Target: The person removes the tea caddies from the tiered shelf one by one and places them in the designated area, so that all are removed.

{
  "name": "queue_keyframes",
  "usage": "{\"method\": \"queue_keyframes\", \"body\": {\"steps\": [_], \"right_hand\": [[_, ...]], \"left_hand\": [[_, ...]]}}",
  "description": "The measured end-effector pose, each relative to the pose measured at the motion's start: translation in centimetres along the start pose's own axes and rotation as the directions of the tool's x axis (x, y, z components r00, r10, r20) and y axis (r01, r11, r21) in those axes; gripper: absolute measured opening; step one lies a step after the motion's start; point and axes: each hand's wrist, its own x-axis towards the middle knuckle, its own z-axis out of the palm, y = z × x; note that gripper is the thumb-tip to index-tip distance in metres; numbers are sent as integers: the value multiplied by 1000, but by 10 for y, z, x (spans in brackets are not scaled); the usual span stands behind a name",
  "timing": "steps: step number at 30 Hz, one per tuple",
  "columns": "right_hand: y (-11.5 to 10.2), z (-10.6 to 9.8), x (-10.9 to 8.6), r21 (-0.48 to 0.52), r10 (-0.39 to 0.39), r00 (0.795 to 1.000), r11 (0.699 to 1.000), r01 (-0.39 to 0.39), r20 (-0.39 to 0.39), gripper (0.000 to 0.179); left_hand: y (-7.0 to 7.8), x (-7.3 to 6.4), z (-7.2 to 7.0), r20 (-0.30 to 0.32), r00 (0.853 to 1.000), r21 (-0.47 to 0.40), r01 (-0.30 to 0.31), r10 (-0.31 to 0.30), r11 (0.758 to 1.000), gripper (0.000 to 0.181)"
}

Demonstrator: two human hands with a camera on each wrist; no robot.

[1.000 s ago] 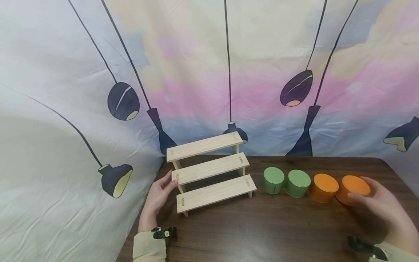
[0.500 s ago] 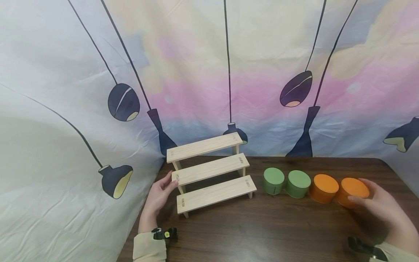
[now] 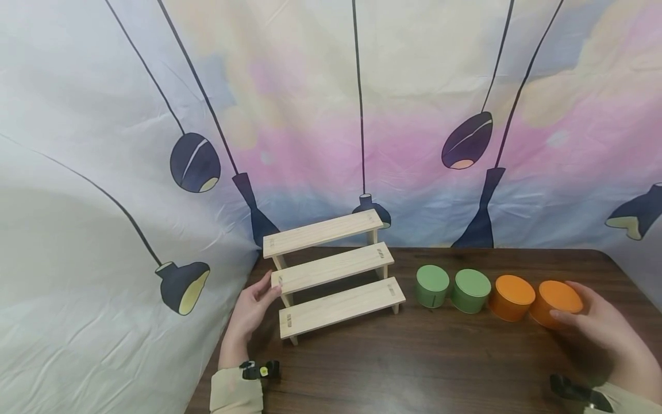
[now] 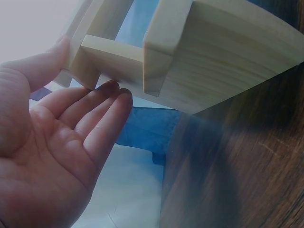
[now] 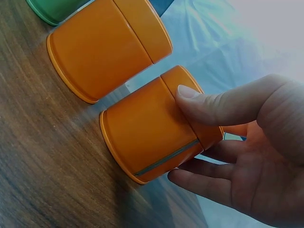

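Observation:
A three-tier wooden step shelf (image 3: pixel 333 267) stands at an angle on the left of the table. At its left end my left hand (image 3: pixel 252 307) pinches the middle tier, thumb on top and fingers below, as the left wrist view shows. Right of the shelf, two green tins (image 3: pixel 432 286) and two orange tins stand in a row with their lids on. My right hand (image 3: pixel 607 325) grips the rightmost orange tin (image 5: pixel 149 126), its thumb on the lid's near side. The fingers behind that tin are partly hidden. The other orange tin (image 5: pixel 102 47) stands beside it.
All of it stands on a dark wood-grain table (image 3: pixel 414 368). A printed cloth (image 3: pixel 310 115) with painted lamps hangs close behind the table and along its left side.
My right hand and the rightmost orange tin have shifted very slightly left, toward the other orange tin. The left hand and the shelf have stayed where they were.

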Motion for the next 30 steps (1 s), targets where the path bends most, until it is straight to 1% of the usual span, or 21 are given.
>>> {"method": "queue_keyframes", "body": {"steps": [4, 10, 13, 17, 20, 25, 27, 30], "right_hand": [[2, 1, 1, 10, 5, 1000, 1000, -5, -1, 103], [1, 2, -1, 32, -45, 999, 998, 46, -23, 113], [-4, 0, -3, 69, -58, 998, 996, 59, -23, 119], [-15, -3, -7, 114, -71, 997, 991, 75, -40, 120], [-23, -7, -12, 96, -76, 993, 992, 84, -86, 117], [-36, -14, -24, 92, -49, 990, 994, 61, -130, 115], [-42, -15, -27, 76, -51, 987, 995, 63, -153, 113], [-53, -17, -30, 34, -80, 978, 996, 88, -193, 108]], "left_hand": [[1, -1, -1, -7, 1000, -9, -4, 4, 1000, 77], [2, -2, -2, -5, 1000, -8, 2, -2, 1000, 78], [1, -1, -2, 0, 1000, -1, 1, -1, 1000, 79], [1, -1, -2, 1, 1000, 2, 1, -1, 1000, 79], [2, -3, -2, 5, 1000, -3, 0, 0, 1000, 79], [3, -4, -1, 4, 1000, -8, 4, -4, 1000, 79], [3, -3, 0, 1, 1000, -14, 2, -2, 1000, 79], [2, 0, 1, 4, 1000, -16, -8, 9, 1000, 80]]}}
